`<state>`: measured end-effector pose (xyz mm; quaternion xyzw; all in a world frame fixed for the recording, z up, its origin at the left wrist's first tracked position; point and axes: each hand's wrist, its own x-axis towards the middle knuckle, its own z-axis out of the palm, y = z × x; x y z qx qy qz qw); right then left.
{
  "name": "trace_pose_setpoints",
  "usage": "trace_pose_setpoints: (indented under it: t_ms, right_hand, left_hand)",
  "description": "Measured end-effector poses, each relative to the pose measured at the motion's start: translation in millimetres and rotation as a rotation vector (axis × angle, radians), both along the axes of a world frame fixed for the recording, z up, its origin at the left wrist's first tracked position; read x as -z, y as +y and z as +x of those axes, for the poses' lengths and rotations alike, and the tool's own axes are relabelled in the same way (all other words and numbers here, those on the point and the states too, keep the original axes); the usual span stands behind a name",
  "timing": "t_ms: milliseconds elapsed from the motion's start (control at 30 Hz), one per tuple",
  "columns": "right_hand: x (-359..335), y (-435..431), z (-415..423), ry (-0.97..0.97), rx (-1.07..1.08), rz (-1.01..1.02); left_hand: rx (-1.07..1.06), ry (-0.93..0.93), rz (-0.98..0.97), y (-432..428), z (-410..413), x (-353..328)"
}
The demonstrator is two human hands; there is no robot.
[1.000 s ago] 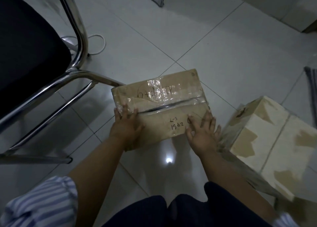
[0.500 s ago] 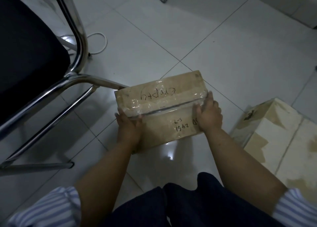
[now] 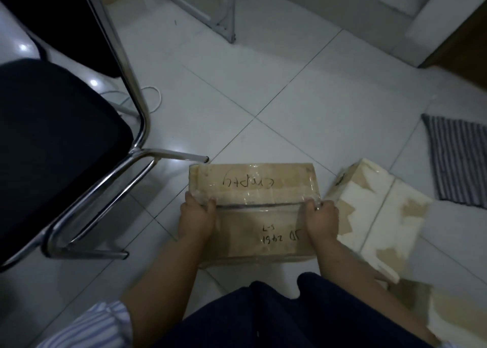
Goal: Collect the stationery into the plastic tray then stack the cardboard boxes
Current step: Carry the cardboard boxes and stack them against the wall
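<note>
Taped box (image 3: pixel 254 210): brown cardboard, low in view toward 6 o'clock, just ahead of the person's knees (image 3: pixel 290 316); the handwriting on top reads upside down; I cannot tell whether it sits on the tiles (image 3: pixel 263 84) or is just lifted
Left hand (image 3: pixel 196 220): grips the box's 9 o'clock end, fingers curled over the top edge
Right hand (image 3: pixel 322 220): grips the 3 o'clock end likewise, probably to keep the box level for carrying
Second box (image 3: pixel 374 216): white-patched cardboard at 3 o'clock, close beside; likely its stacking partner
Tray and stationery: not in view
Chair (image 3: pixel 52 142): chrome frame, black seat, 9 to 10 o'clock
Striped mat (image 3: pixel 456 160): 2 o'clock, well apart
</note>
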<state>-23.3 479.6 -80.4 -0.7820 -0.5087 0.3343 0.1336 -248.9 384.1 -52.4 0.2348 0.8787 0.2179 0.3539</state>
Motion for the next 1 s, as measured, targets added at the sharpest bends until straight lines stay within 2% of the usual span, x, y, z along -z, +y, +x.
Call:
trace_pose_setpoints:
  t_ms: [200,433,600,767,1000]
  right_hand:
    - [-132,-18,45,0.032,0.106,0.053]
    - [-295,-62,97,0.016,0.157,0.179]
    - [-385,-98,126,-0.070,0.209,0.230]
    - [-434,-150,146,-0.054,0.358,0.293]
    - [-449,-233,178,-0.051,0.620,0.301]
  left_hand:
    - [0.078,0.084,-0.011,0,36,-126]
    - [0.135,0.072,0.125,-31,77,-279]
    - [0.323,0.105,0.166,-40,102,-358]
    - [0.545,0.166,0.219,-47,117,-409]
    - [0.829,0.161,0.222,-50,164,-446]
